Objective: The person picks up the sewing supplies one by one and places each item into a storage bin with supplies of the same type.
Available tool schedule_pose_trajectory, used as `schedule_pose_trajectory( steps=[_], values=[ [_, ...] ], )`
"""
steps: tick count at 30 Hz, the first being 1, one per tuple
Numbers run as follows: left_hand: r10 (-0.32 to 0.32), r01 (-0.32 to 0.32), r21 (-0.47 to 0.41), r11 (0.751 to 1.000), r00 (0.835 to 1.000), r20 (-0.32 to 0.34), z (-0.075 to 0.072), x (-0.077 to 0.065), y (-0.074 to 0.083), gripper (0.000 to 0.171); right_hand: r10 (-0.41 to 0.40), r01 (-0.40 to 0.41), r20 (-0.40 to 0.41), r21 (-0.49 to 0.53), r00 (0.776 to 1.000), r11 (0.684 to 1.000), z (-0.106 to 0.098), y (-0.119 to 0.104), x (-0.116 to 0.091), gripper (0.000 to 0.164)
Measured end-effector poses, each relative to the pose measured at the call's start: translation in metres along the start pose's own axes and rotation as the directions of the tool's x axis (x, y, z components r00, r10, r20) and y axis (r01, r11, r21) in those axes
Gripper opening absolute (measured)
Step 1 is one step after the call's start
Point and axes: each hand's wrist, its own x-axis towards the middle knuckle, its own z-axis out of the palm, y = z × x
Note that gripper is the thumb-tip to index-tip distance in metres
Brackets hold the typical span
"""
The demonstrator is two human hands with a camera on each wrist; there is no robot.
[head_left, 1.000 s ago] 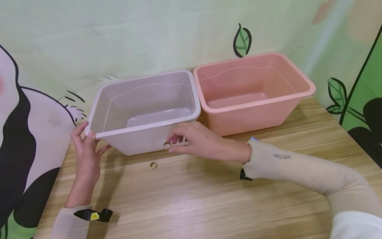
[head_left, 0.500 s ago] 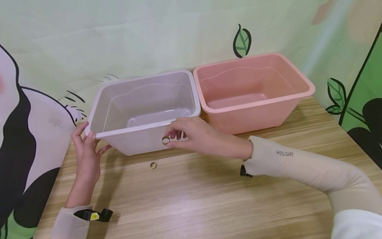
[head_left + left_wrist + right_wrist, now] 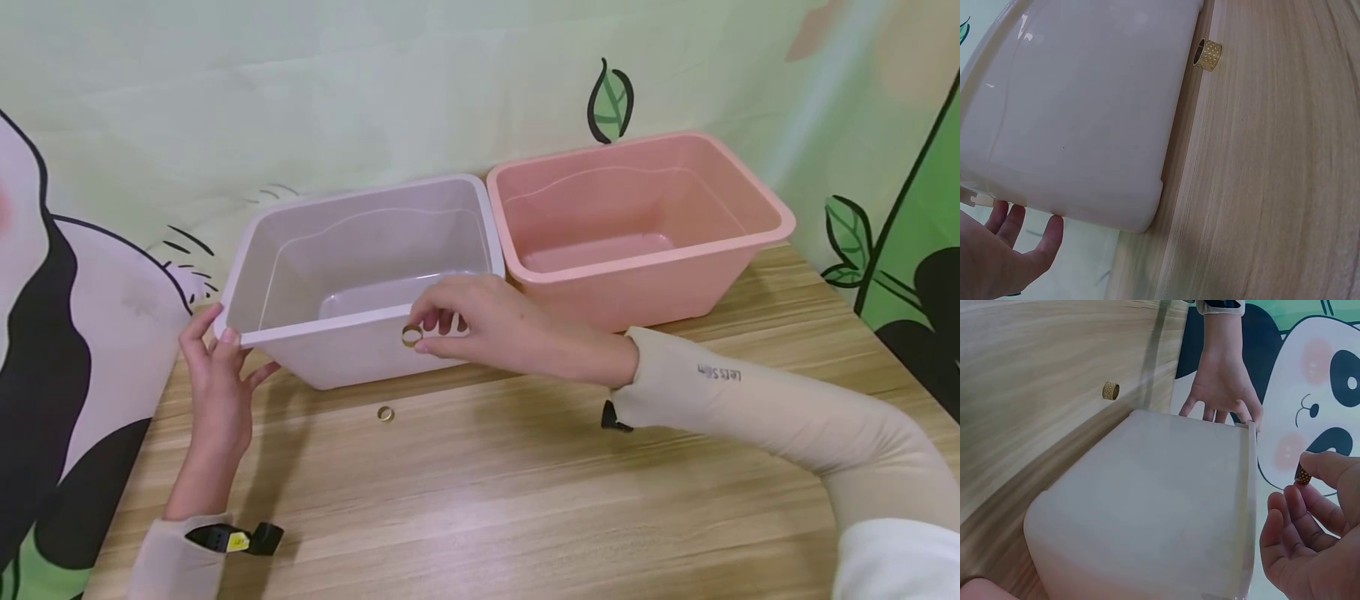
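Observation:
My right hand [image 3: 487, 321] pinches a gold-coloured, dimpled ring thimble [image 3: 412, 336] between thumb and forefinger. It is in front of the near rim of a light grey plastic bin [image 3: 360, 354], slightly below that rim in the head view. The same ring thimble [image 3: 1303, 475] shows on edge in the right wrist view. With bent fingers my left hand [image 3: 219, 400] grips the bin's near left corner at the rim. A second ring thimble [image 3: 386, 414] stands on the table before the bin; its dimples are plain on the thimble [image 3: 1208, 54] in the left wrist view.
A pink plastic bin [image 3: 622, 292] stands to the right, close against the grey one. Both sit at the back of the wood-grain table [image 3: 480, 500]. Behind them hangs a printed cloth backdrop [image 3: 360, 100] with leaves and panda shapes.
The right hand has risen toward the grey bin's rim and shifted slightly left, carrying the pinched ring thimble. The left hand, both bins and the other thimble have stayed in place.

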Motion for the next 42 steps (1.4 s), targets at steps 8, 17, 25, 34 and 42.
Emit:
schedule_pose_trajectory(
  steps=[8, 17, 25, 34, 42],
  values=[
    [-0.008, 0.008, -0.011, 1.000, 1.000, -0.014, 0.000, -0.001, 0.001, 0.049, 0.010, -0.010, -0.015, 0.015, 1.000, 1.000, -0.008, -0.003, 0.004, 0.018],
    [-0.018, 0.018, -0.004, 1.000, 0.997, 0.073, -0.008, -0.001, 0.010, 0.048, 0.013, -0.013, -0.008, 0.016, 1.000, 1.000, -0.013, -0.005, 0.007, 0.015],
    [-0.010, 0.009, 0.009, 1.000, 0.985, 0.172, -0.013, 0.001, 0.017, 0.045, 0.000, 0.000, -0.009, 0.009, 1.000, 1.000, -0.015, -0.004, 0.010, 0.017],
    [-0.015, 0.013, 0.010, 1.000, 0.960, 0.279, -0.018, 0.006, 0.025, 0.049, -0.001, 0.001, -0.010, -0.001, 1.000, 1.000, -0.019, -0.005, 0.011, 0.017],
    [-0.059, 0.041, 0.064, 0.997, 0.946, 0.319, -0.021, 0.009, 0.030, 0.047, 0.006, -0.006, -0.028, -0.001, 1.000, 1.000, -0.020, -0.006, 0.011, 0.019]
  ],
)
